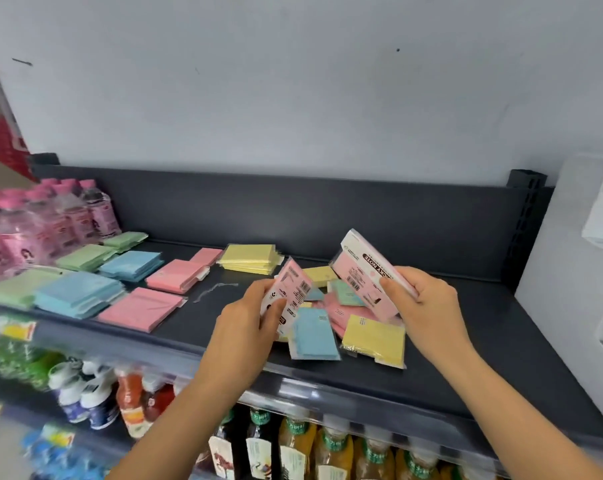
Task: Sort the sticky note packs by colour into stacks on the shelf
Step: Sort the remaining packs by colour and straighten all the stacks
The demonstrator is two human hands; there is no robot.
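Landmark: loose heap of cellophane-wrapped sticky note packs [331,317] on the dark grey metal shelf [466,344]. My left hand [255,317] and right hand [421,299] each hold a pink pack above it. Left of heap: flat sorted stacks [81,296]. Further left: shrink-wrapped pink-capped bottles [33,223]. Below it: bottled drinks [331,448]. Right: white box [570,289].

two bare forearms come up from the bottom edge of the view, one on each side. no sleeve shows on either arm, up to where the picture cuts them. the left hand [249,315] and the right hand [423,301] wear no glove, no ring and no bracelet, and the wrists carry no watch. the fingernails that show are short and without any polish.
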